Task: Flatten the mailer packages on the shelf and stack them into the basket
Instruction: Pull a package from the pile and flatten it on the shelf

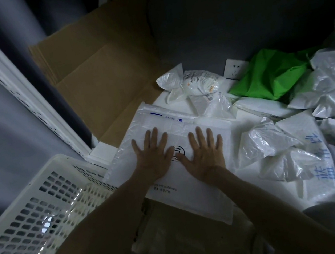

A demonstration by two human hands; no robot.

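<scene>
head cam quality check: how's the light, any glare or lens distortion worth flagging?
Head view: dim and bluish overall, with the upper wall nearly black. The left hand and right hand, flat on the white mailer, still read clearly. There are mild glints on the crumpled plastic mailers. Wide-angle distortion bows and smears the white shelf upright at the left edge. Small print on the mailer is soft.

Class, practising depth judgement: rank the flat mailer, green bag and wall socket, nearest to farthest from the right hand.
1. Flat mailer, under the right hand.
2. Green bag, back right.
3. Wall socket, on the wall beyond it.
</scene>
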